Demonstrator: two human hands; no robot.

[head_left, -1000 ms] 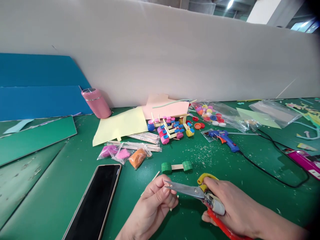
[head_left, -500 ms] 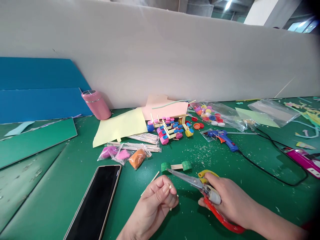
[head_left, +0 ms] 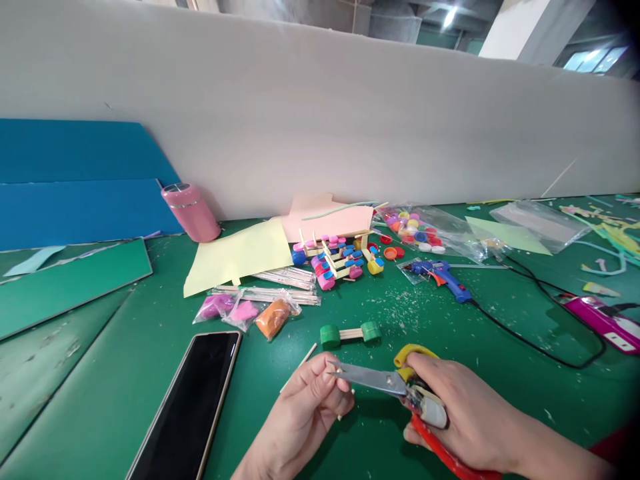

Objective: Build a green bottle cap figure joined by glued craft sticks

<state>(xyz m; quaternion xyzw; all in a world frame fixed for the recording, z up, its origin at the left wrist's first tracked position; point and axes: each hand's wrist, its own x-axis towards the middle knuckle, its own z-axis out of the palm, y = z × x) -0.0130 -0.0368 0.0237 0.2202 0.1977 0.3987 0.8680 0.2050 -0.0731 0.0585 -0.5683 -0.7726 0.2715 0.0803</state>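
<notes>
My left hand (head_left: 311,407) is closed, thumb against forefinger, around a thin wooden stick (head_left: 340,417) whose small pale end shows below the fingers. Another pale stick (head_left: 302,363) sticks out behind the hand; I cannot tell whether it is held or lies on the table. My right hand (head_left: 465,407) grips scissors (head_left: 373,378) by their yellow and red handles. The blades reach left, with their tips at my left fingertips. Just beyond, a small piece made of green bottle caps (head_left: 329,336) joined by short sticks lies on the table.
A phone (head_left: 187,407) lies left of my hands. Farther back are bagged clay (head_left: 273,319), several cap-and-stick pieces (head_left: 333,263), a bag of caps (head_left: 415,230) and a blue glue gun (head_left: 445,277). Its black cord runs right to a magenta power strip (head_left: 603,320).
The scissors have come down and closer to my left hand, so their tips now meet its fingertips. My left hand has kept its grip and hardly moved.
</notes>
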